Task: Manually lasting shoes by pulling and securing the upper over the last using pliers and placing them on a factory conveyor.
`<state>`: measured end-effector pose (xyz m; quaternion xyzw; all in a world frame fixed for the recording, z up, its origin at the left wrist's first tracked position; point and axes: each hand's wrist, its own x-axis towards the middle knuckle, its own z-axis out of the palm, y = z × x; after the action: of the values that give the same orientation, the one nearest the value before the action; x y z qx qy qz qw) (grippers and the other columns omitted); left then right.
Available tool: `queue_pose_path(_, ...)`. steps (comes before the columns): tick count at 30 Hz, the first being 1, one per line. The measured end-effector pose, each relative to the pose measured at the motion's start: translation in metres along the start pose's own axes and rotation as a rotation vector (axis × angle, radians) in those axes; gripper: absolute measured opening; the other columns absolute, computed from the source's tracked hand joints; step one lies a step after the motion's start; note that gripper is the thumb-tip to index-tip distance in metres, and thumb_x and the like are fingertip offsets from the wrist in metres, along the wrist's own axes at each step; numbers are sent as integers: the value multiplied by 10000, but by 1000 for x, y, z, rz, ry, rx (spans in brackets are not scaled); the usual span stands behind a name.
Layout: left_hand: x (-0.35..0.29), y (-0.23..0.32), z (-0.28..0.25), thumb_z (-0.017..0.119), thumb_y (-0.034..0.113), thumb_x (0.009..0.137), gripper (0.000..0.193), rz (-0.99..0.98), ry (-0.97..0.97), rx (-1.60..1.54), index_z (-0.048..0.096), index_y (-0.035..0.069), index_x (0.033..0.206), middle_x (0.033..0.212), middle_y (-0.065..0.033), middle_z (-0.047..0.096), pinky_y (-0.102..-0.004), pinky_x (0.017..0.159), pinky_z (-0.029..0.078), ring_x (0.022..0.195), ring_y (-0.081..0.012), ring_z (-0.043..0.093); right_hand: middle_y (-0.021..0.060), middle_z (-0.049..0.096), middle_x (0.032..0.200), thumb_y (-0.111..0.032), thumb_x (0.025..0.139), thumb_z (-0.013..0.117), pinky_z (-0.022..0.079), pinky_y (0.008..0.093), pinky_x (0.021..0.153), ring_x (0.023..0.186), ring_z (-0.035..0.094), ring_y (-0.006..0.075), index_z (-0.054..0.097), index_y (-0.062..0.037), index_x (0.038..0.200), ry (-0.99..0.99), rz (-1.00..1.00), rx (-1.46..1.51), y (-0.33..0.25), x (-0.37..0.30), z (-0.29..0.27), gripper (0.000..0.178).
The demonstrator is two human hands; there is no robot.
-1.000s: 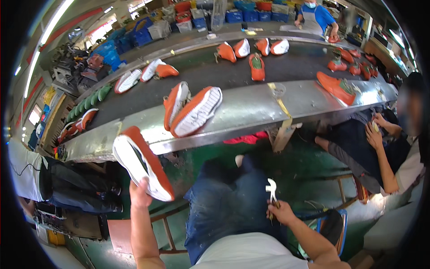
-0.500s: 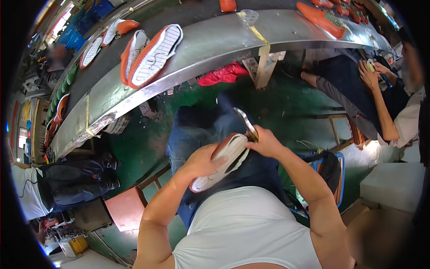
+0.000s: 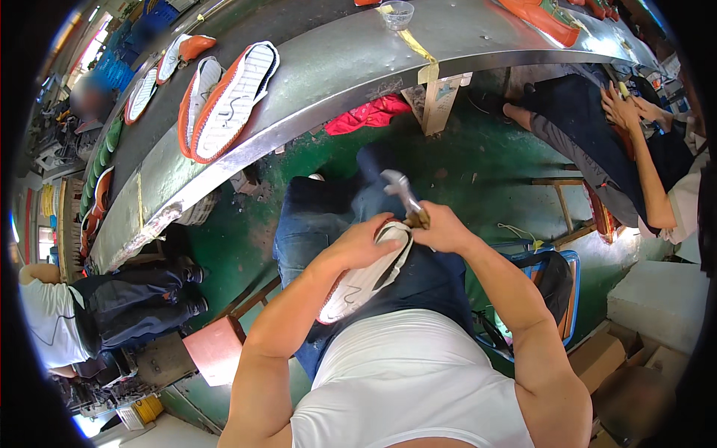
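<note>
An orange-red shoe point(image 3: 358, 287) rests slantwise on my lap, its white underside facing up and a dark gap along its right edge. Over the shoe's upper end lies my left hand point(image 3: 366, 243), fingers wrapped across it. My right hand point(image 3: 442, 225) is closed around a curved, pincer-like metal tool point(image 3: 401, 188) close beside the shoe's tip. The tool's bright head points up and away from me, somewhat blurred. Its exact kind is hard to make out, and my fingers hide part of its grip.
A metal-edged bench point(image 3: 328, 82) curves across the far side. On it are a pair of orange shoes point(image 3: 231, 104) soles up, a clear plastic cup point(image 3: 397, 15) and more shoes. A co-worker's hands point(image 3: 624, 112) are at the right. A pinkish box point(image 3: 214, 349) stands left, a blue-framed chair point(image 3: 571, 299) right.
The metal tool has turned in my right hand, its head now looking broader. My left hand has slid toward the shoe's upper end. The bench has shifted slightly in view.
</note>
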<state>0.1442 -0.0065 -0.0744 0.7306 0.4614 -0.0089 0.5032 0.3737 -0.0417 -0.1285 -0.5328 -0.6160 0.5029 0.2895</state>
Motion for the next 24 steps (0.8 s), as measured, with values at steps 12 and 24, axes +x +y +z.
queue_pose_path(12, -66, 2, -40, 703, 61, 908, 716, 384, 487, -835, 352, 81, 1532, 1390, -85, 513, -350, 1047, 447, 1221, -204, 551, 92, 685, 915, -138, 988, 570, 524, 292, 698, 759, 650, 135, 546, 9, 1269, 38, 291, 354, -75, -91, -11, 319)
queue_pose_path(24, -102, -43, -20, 528, 192, 1012, 530, 447, 464, -587, 341, 105, 1501, 1525, -156, 317, -384, 1170, 283, 1413, -282, 346, 115, 687, 1085, -153, 1001, 553, 519, 339, 860, 986, 675, 202, 537, 37, 1291, -504, 182, 487, -131, -67, 36, 347)
